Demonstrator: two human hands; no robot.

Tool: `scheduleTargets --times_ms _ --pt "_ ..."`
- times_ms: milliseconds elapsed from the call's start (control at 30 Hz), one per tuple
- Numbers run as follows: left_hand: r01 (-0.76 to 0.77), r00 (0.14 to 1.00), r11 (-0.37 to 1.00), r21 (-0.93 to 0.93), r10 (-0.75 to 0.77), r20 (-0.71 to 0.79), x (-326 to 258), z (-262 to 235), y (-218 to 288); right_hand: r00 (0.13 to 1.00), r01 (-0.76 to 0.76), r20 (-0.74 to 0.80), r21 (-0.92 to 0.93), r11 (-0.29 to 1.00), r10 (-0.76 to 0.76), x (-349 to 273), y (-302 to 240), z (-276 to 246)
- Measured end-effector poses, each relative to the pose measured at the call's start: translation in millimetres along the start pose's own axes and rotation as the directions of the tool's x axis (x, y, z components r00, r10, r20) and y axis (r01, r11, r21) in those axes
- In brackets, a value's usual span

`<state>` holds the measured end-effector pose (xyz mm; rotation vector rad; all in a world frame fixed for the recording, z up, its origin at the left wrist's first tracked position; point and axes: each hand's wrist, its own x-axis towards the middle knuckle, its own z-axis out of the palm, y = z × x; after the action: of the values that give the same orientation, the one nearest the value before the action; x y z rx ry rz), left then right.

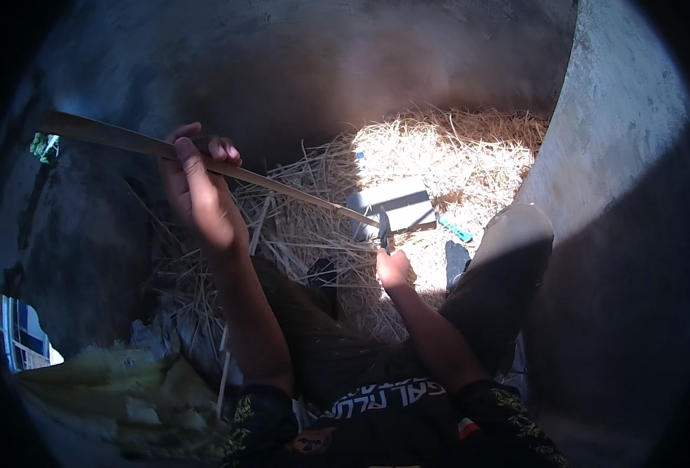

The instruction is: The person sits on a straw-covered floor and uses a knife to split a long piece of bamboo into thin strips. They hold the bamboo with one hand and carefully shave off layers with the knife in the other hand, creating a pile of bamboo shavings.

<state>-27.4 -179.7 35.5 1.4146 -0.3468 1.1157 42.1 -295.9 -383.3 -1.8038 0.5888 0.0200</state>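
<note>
The left hand (197, 183) was clamped on the long wooden handle (126, 142), the right hand (393, 269) gripping the grey metal hoe blade (396, 207) over dry straw (454, 156); the edge could cut fingers.

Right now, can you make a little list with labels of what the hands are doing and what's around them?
left hand: wrapped around the long wooden handle, held high
right hand: low down by the metal blade, gripping near it
tool: a hoe-like tool slanting down to the right
ground: dry straw, part sunlit
walls: curved grey concrete wall all round
also: green thing on the straw
</note>
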Motion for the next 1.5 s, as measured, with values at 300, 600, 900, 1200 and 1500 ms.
scheduleTargets --times_ms 300,600,900,1200,1500 --pt "0.035 0.976 0.929 0.368 -0.111 0.185 -17 12 -78 0.975 -0.178 0.159 0.154 0.972 0.154 -21 -35 -28" --pt "0.032 0.983 1.0 -0.001 -0.031 0.179 -8 -4 -98 0.98 -0.141 0.167 0.182 0.973 0.111 -24 -31 -26" --pt "0.206 0.966 0.887 -0.414 -0.252 -0.06 -9 -16 -112 0.929 0.33 0.156 0.068 0.942 -0.337 -27 -47 -17" --pt "0.225 0.967 0.901 -0.372 -0.253 -0.028 -15 -1 -110 0.875 0.422 0.307 -0.105 0.901 -0.374 -41 -89 -67" --pt "0.243 0.955 0.9 -0.361 -0.287 -0.073 -22 -10 -105 0.818 0.576 0.099 -0.139 0.806 -0.567 -74 -85 -62"
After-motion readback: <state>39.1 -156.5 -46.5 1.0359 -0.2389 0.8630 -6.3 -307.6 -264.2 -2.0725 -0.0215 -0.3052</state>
